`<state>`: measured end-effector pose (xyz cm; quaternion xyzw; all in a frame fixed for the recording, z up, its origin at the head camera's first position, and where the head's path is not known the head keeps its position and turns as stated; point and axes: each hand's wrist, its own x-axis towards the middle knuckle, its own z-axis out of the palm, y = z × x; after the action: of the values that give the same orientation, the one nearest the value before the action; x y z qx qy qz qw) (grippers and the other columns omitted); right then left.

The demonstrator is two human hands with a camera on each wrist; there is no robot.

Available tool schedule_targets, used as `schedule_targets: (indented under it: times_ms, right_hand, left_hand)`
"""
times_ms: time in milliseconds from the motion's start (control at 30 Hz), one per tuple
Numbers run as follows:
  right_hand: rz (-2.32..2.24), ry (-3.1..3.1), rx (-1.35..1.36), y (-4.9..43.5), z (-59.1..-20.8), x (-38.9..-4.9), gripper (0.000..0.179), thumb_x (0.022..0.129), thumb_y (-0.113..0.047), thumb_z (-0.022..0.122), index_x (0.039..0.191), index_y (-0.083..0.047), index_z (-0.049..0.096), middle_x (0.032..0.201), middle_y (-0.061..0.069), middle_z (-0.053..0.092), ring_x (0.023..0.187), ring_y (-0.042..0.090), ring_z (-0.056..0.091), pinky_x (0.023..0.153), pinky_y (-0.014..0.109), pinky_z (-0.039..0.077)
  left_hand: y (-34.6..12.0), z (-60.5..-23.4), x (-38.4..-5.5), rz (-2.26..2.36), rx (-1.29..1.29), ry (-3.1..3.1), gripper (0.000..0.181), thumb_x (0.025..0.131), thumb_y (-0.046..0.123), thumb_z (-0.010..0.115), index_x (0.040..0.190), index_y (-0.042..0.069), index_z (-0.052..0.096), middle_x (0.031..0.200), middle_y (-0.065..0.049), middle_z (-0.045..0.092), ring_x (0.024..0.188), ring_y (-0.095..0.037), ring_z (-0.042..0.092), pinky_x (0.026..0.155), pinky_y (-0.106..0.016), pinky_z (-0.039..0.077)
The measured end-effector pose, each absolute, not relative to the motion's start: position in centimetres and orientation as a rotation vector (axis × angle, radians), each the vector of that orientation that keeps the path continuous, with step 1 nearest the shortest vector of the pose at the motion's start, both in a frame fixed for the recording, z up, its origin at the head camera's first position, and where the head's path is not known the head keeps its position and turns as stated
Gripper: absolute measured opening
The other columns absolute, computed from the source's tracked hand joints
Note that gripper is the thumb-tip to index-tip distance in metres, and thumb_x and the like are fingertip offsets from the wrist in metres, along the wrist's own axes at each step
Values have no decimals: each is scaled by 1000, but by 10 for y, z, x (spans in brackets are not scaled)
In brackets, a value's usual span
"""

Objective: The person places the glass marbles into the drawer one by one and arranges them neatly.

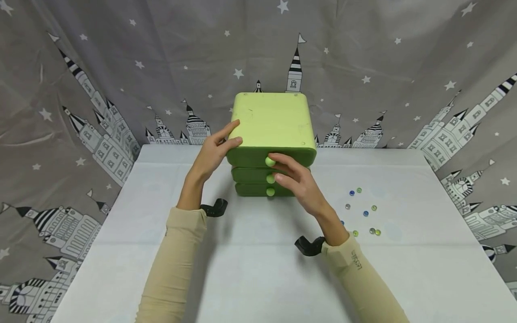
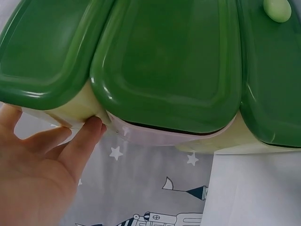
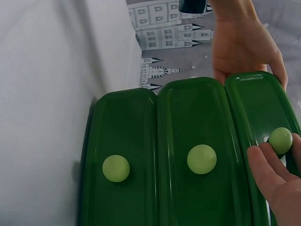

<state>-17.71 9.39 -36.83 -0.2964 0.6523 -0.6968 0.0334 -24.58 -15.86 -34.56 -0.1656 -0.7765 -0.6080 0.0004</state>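
A small chest of drawers (image 1: 274, 119) with a yellow-green top stands at the table's back. Three dark green drawer fronts are stacked, each with a round light green knob. My left hand (image 1: 214, 150) rests against the upper left side, thumb at the top's front corner; in the left wrist view its fingertips (image 2: 91, 125) touch the side behind the top drawer front (image 2: 47, 52). At the top knob (image 3: 281, 140), my right hand (image 1: 299, 181) has fingers on either side of it. Its thumb lies lower, near the middle knob (image 1: 270, 178).
Several small glass beads (image 1: 365, 213), blue, green and clear, lie scattered on the white table (image 1: 258, 269) to the right. A grey curtain (image 1: 181, 58) printed with castles and stars hangs behind. A black wrist camera mount (image 1: 310, 246) sits by each sleeve.
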Motion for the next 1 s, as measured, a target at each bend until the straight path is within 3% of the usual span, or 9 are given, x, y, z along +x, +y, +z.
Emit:
schedule_targets:
  times_ms: [233,467,667,1000]
  right_hand:
    - [-2157,2019,-881,94,-367,-178,52,96,-14,53,142,6,44,138,21,47,130,41,45,103,59,37]
    - [-2169,2021,-854,91,-371,-173,53,95,-16,54,143,6,43,142,18,45,130,30,45,105,47,40]
    - [-2204,1984,-872,90,-371,-165,53,95,-14,53,142,8,42,142,21,44,130,33,45,106,59,34]
    - [-2217,1953,-963,93,-377,-146,53,94,-11,55,140,11,42,143,24,44,126,41,46,106,46,40]
  left_hand:
    - [-156,-341,-245,-1908,-498,-2452,57,98,33,61,151,21,43,157,6,32,146,-15,21,116,-44,23]
    - [-156,-344,-244,-1844,-472,-2463,56,99,33,59,151,21,43,158,5,30,146,-10,20,116,-40,22]
    - [-157,-345,-245,-1875,-473,-2447,57,99,33,60,152,21,42,159,5,29,146,-10,20,116,-39,23]
    - [-159,-347,-245,-1949,-489,-2434,58,98,32,62,152,22,41,158,4,32,145,-16,26,114,-42,27]
